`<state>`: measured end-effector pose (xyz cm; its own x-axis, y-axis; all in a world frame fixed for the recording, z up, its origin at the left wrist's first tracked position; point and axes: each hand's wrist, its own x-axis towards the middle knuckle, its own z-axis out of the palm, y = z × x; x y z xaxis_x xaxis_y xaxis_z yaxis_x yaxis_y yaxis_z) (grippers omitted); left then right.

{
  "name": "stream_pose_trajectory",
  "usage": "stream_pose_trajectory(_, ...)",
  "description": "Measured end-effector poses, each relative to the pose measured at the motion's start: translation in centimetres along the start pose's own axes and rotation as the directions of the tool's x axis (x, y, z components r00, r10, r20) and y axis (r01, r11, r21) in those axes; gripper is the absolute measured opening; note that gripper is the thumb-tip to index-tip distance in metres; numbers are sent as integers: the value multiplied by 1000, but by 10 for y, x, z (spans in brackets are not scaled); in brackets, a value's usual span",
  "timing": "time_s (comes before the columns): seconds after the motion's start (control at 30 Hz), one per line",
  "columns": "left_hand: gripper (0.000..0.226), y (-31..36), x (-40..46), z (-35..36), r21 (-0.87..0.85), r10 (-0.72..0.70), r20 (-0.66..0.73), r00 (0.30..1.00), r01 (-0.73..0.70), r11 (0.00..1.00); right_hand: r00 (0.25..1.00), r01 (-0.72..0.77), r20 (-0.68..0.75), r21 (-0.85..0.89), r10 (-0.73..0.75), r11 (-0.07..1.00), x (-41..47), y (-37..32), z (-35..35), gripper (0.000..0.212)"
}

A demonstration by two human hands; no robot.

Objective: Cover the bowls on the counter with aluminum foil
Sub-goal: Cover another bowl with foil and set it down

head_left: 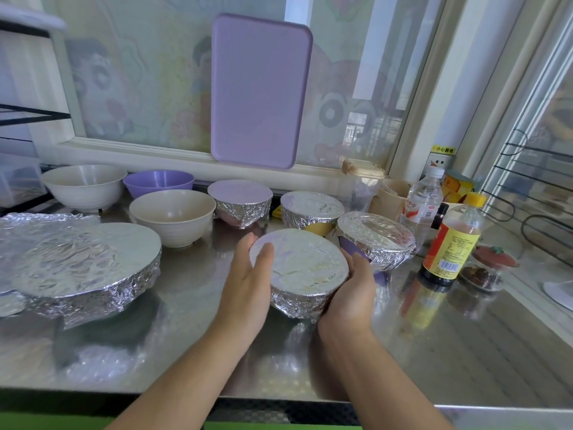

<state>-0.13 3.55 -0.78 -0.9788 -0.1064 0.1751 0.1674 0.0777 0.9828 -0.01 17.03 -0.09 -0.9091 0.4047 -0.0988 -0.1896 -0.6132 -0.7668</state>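
A small foil-covered bowl (300, 265) sits between my two hands over the steel counter (449, 352). My left hand (248, 283) cups its left side with the thumb on the foil top. My right hand (350, 290) curls round its right side. Behind it stand three more foil-covered bowls (240, 197) (311, 206) (375, 234). A wide foil-covered dish (90, 259) lies at the left. Three bowls are uncovered: a white one (83, 184), a purple one (158, 181) and a cream one (172, 212).
A loose foil sheet (40, 218) lies at the far left. A purple tray (260, 91) leans on the window. At the right stand a water bottle (421, 203), a sauce bottle (449, 243), a small lidded glass dish (490, 268) and a wire rack (527, 181).
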Motion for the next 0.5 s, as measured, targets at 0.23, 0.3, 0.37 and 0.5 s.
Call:
stream_pose_trajectory(0.23, 50, -1, -3, 13, -68, -81, -92, 992, 75, 995, 999, -28, 31, 74, 26, 997, 9, 12, 1, 35)
stream_pose_trajectory(0.3, 51, -1, -1, 10, -66, -95, -98, 991, 89, 994, 997, -52, 55, 20, 50, 998, 9, 13, 2, 34)
stream_pose_trajectory(0.37, 52, 0, -1, 4, -52, -87, -118, 989, 82, 995, 996, -49, 76, -51, 53, 997, 10, 14, 5, 31)
stream_pose_trajectory(0.5, 55, -2, -5, -9, -48, -44, -87, 995, 40, 998, 999, 29, 34, -210, -23, 977, 43, 1, -4, 49)
